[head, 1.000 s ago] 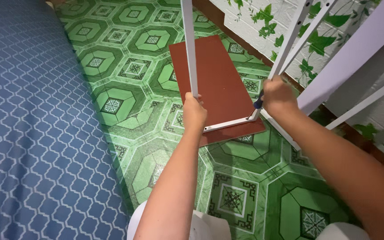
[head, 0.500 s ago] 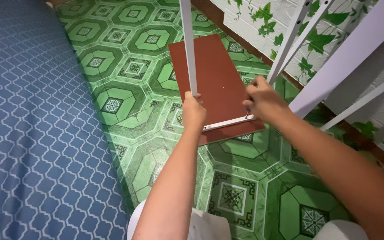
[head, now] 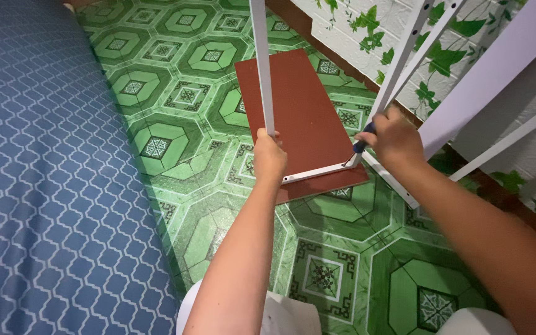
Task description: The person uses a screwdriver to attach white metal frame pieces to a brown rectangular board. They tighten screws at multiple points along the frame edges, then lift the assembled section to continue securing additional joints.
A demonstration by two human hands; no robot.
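Green tiled floor [head: 175,133] with octagon patterns fills the middle of the frame, and on it, just above centre, lies a reddish-brown board [head: 305,118], flat, its long side running toward the upper edge. A white metal frame [head: 317,172] stands over the board: one thin upright tube rises from near the board's lower left corner to the top edge of the frame, a short crossbar runs along the board's lower edge, and further white bars slant up toward the upper right.

At centre, the left hand [head: 269,155] grips the upright tube, its fingers wrapped tight around the tube just above the crossbar. To the right of centre, the right hand [head: 392,138] is closed around a screwdriver [head: 360,142] with a dark blue handle; the tip points down and left at the corner where the crossbar meets the slanted bars. Whether the tip sits in a screw is too small to tell. Both forearms reach in from the lower edge.

Left of the floor, a blue mattress [head: 38,186] with a pale lattice print covers the whole left side of the frame. At the upper right, a white brick-pattern wall [head: 348,37] with printed green ivy leaves meets the floor along a brown skirting. Pale cloth shows at the bottom edge, near the forearms.
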